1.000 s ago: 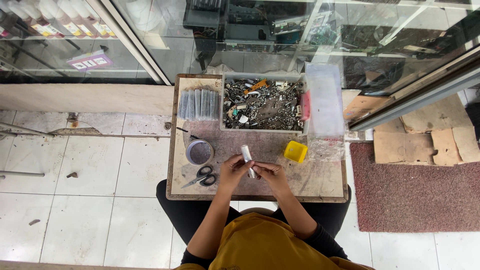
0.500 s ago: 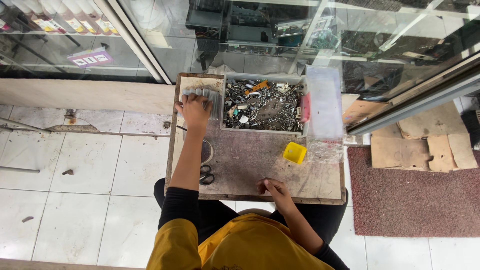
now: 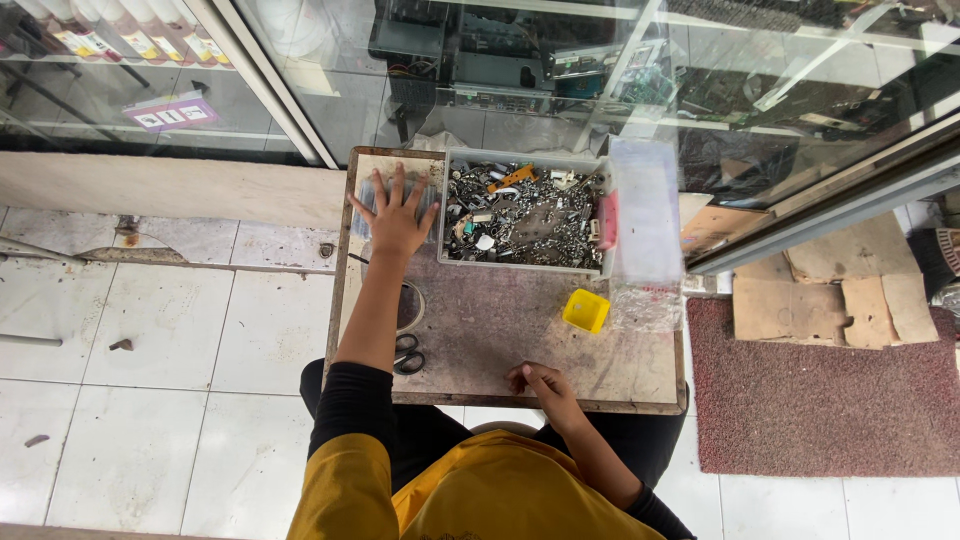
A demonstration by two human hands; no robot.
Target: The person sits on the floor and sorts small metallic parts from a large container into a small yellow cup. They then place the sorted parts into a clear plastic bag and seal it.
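The fingers (image 3: 397,187) of the left hand (image 3: 396,222) are spread wide and pressed flat on a bundle of pale grey tubes (image 3: 366,196) at the far left corner of the bench (image 3: 500,330). The tubes lie side by side with their long axes running near to far, ends pointing toward the glass shopfront (image 3: 560,70); most of the bundle is hidden under the palm. The left arm stretches straight out from a black sleeve (image 3: 345,410) and crosses over a round grey container (image 3: 412,305), beside which a pair of black-handled scissors (image 3: 407,355) lies near the front edge. The right hand (image 3: 538,383) rests at the near edge of the bench, its fingers curled loosely inward; whether they pinch anything cannot be told. Just right of the left hand stands a clear plastic tray (image 3: 450,215) filled with small metal scraps and parts (image 3: 525,215), touching the far edge of the bench. A clear lid or box (image 3: 645,210) sits at the tray's right side, with a crumpled clear bag (image 3: 645,305) just nearer. A small yellow cup (image 3: 586,311) stands on the bench between the tray and the right hand. The bench stands on white floor tiles (image 3: 150,340), with a dark red mat (image 3: 820,400) to the right and flattened cardboard (image 3: 830,300) beyond it.
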